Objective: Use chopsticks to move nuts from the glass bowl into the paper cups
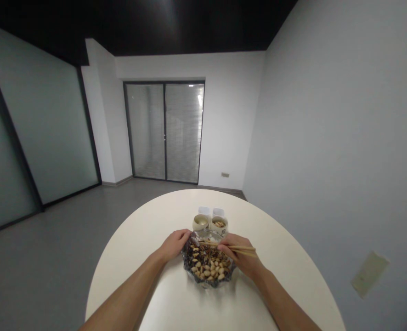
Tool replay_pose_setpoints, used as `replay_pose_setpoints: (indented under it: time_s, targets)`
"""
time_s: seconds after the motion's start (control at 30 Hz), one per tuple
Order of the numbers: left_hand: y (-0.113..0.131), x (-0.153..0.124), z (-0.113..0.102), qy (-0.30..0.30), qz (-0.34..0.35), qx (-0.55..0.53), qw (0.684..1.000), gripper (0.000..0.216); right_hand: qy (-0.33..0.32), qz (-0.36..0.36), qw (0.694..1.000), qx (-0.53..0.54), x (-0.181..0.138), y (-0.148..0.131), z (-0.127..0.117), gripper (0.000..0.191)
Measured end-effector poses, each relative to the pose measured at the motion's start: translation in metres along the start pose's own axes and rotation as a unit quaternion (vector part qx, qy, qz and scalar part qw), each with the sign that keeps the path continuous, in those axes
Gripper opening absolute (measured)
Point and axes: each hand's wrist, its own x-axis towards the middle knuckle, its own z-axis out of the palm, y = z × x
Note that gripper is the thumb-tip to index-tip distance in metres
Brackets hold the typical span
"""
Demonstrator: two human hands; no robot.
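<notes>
A dark bowl with a clear, crinkled plastic lining (208, 283) stands on the table near its middle. Pale shelled-looking nuts (208, 270) fill its near side, with darker seeds (208, 252) behind them. My left hand (176, 243) is closed at the bowl's left rim, its fingertips partly hidden. In my right hand (240, 253) I hold a pair of wooden chopsticks (246, 249), their tips pointing left over the seeds. Whether the tips pinch anything is too small to tell. Just behind the bowl are two small cups: a left cup (200, 222) and a right cup with nuts inside (219, 224).
Two small white containers, the left one (204, 210) and the right one (218, 212), sit behind the cups. The round cream table (138, 230) curves around in front of me. A white wall (327, 138) rises on the right, and glass doors (165, 133) stand beyond.
</notes>
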Motion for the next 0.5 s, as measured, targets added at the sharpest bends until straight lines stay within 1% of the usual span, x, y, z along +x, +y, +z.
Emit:
replay_pose_setpoints:
  time_s: [0.2, 0.4, 0.5]
  targets:
    - [-0.0008, 0.0003, 0.0008, 0.001, -0.006, -0.006, 1.000, 0.055, -0.009, -0.001, 1.000, -0.004, 0.0017, -0.0038, -0.0019, 0.032]
    - [-0.0013, -0.0001, 0.0009, 0.002, -0.006, -0.003, 1.000, 0.054, 0.005, -0.002, 1.000, -0.013, 0.0010, -0.0014, -0.0014, 0.035]
    - [0.0003, -0.0001, 0.0001, -0.003, -0.002, 0.003, 1.000, 0.054, 0.021, 0.011, 1.000, -0.002, 0.0006, 0.0020, -0.0013, 0.035]
